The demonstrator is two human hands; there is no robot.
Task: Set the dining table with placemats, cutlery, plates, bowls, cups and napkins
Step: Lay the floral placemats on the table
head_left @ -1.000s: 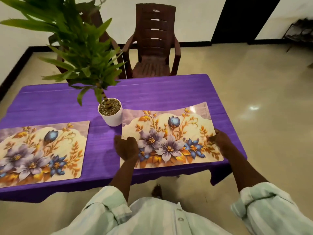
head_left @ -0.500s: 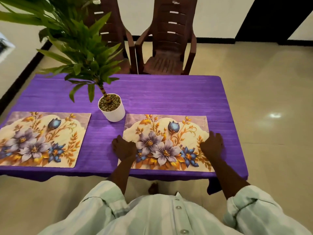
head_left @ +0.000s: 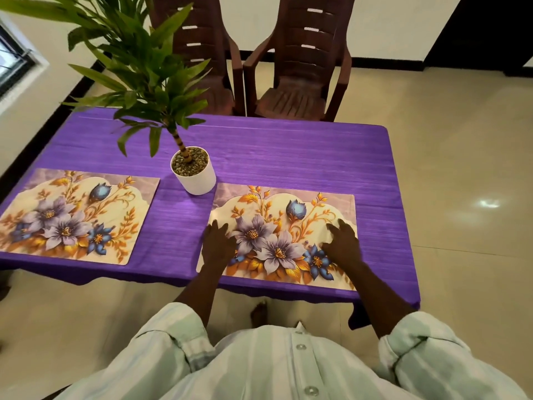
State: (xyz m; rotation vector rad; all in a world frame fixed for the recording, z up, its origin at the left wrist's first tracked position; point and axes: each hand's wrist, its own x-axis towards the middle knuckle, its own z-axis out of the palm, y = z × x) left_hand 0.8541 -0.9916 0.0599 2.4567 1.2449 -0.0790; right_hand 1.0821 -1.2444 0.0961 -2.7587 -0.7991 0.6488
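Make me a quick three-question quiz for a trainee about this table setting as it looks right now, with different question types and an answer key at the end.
1. True or false: both hands lie flat on the right placemat.
2. Multiple choice: where is the white plant pot?
A. on the left placemat
B. on the purple tablecloth between the placemats, toward the far side
C. on a brown chair
3. Fill in: of placemats, cutlery, plates, bowls, cups and napkins, only the ______ are on the table.

Key:
1. True: the left hand is on its left edge, the right hand near its right edge.
2. B
3. placemats
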